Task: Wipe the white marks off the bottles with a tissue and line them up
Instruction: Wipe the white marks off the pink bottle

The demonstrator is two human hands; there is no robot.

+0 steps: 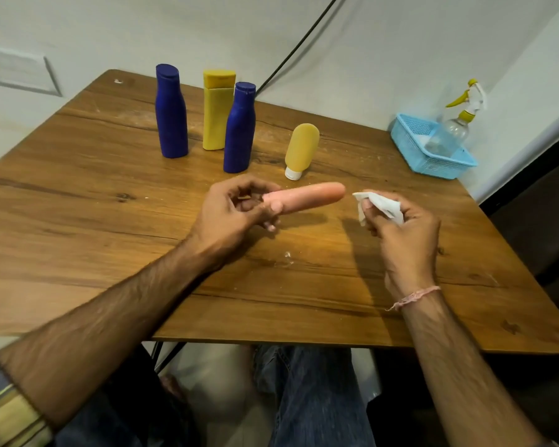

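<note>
My left hand [236, 211] grips the cap end of a pink bottle [310, 196], holding it sideways above the wooden table [78, 195]. My right hand [404, 233] holds a crumpled white tissue [380, 206] just right of the bottle's free end, a small gap between them. Behind them stand two blue bottles [171, 111] [240, 127], a yellow bottle [217, 114] between them, and an orange tube [300, 150] standing on its white cap.
A blue plastic basket [433, 156] sits at the table's far right corner with a clear spray bottle [452, 130] in it. A black cable [297, 50] runs down the wall behind the table. Small wet spots [286, 258] lie near the table's middle.
</note>
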